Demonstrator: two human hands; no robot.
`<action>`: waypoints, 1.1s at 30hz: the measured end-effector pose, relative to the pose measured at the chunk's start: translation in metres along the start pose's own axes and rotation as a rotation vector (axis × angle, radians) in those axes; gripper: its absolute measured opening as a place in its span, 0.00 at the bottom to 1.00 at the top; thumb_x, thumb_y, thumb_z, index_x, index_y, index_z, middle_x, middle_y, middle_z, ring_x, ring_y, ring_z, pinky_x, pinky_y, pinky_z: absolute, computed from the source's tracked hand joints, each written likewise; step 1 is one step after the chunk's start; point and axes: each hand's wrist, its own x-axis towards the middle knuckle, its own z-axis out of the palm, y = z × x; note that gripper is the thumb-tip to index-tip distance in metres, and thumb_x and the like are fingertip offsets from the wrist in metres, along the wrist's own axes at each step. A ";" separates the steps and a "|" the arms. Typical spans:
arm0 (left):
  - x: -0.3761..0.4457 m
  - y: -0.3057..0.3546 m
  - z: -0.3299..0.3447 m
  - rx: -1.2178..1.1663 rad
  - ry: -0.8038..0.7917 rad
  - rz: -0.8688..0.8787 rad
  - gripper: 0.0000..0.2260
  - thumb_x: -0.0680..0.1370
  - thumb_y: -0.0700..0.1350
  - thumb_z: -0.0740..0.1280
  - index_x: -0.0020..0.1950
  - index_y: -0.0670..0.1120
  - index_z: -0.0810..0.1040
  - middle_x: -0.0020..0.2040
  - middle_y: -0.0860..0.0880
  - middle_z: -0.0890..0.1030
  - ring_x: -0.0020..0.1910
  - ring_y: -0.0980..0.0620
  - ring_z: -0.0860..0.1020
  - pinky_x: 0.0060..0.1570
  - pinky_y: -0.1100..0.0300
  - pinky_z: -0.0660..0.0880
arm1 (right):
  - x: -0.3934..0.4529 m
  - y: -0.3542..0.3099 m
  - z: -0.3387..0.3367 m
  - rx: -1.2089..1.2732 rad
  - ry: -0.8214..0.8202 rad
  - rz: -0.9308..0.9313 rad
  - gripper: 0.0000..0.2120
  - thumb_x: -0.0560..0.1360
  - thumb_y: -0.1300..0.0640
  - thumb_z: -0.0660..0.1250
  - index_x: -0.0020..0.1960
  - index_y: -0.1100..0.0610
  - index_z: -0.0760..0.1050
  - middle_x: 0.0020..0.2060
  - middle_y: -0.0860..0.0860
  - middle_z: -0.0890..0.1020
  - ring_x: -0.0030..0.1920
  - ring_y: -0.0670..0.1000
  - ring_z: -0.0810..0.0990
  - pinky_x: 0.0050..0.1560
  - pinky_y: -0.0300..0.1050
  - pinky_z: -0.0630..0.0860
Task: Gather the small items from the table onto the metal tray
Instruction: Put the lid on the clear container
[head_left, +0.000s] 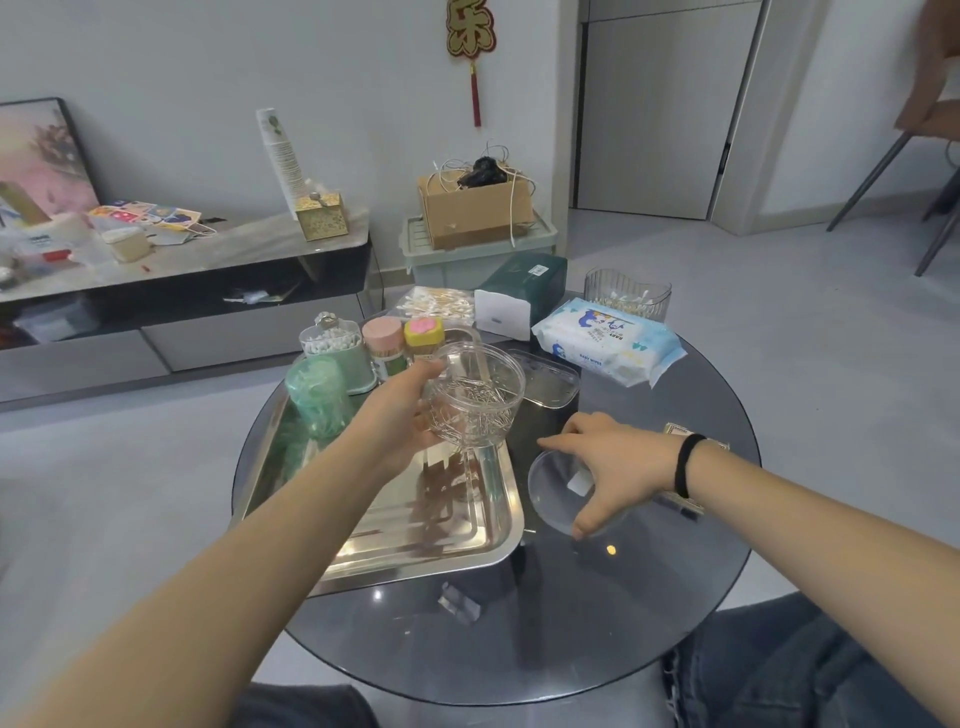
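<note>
A rectangular metal tray (441, 540) lies on the left half of a round dark glass table (597, 623). My left hand (400, 415) holds a clear round jar of paper clips (475, 397) above the tray's right side. My right hand (608, 467) rests on a clear round lid (553, 499) lying flat on the table right of the tray, thumb and fingers at its edges. At the tray's far end stand a green tub (317, 395), a cotton swab holder (335, 345), a pink-capped toothpick jar (384, 345) and a yellow-capped jar (423, 335).
Beyond the tray lie a clear rectangular lid (550, 382), a baby wipes pack (608, 345), a bag of cotton swabs (439, 304), a green tissue box (522, 293) and a clear swab cup (626, 293). A small clear block (460, 603) sits near the tray's front corner.
</note>
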 end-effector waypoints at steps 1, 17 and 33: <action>-0.001 0.000 0.000 0.001 -0.001 0.000 0.10 0.74 0.47 0.68 0.55 0.48 0.74 0.58 0.41 0.77 0.52 0.45 0.78 0.41 0.52 0.78 | 0.000 0.002 -0.001 0.020 0.021 0.007 0.49 0.61 0.41 0.75 0.74 0.50 0.53 0.62 0.51 0.65 0.64 0.52 0.62 0.64 0.49 0.68; -0.001 -0.002 0.006 -0.124 -0.142 0.014 0.06 0.76 0.47 0.64 0.49 0.46 0.77 0.31 0.48 0.84 0.32 0.50 0.84 0.31 0.52 0.80 | 0.003 0.019 -0.063 0.803 0.593 0.016 0.30 0.67 0.52 0.73 0.61 0.42 0.60 0.58 0.51 0.67 0.54 0.50 0.72 0.45 0.38 0.70; -0.006 -0.004 0.014 -0.228 -0.426 0.017 0.21 0.82 0.54 0.53 0.50 0.49 0.85 0.56 0.43 0.83 0.56 0.45 0.81 0.54 0.49 0.77 | 0.026 -0.018 -0.042 0.932 0.523 -0.115 0.23 0.66 0.55 0.75 0.48 0.49 0.61 0.66 0.51 0.67 0.63 0.49 0.69 0.61 0.44 0.69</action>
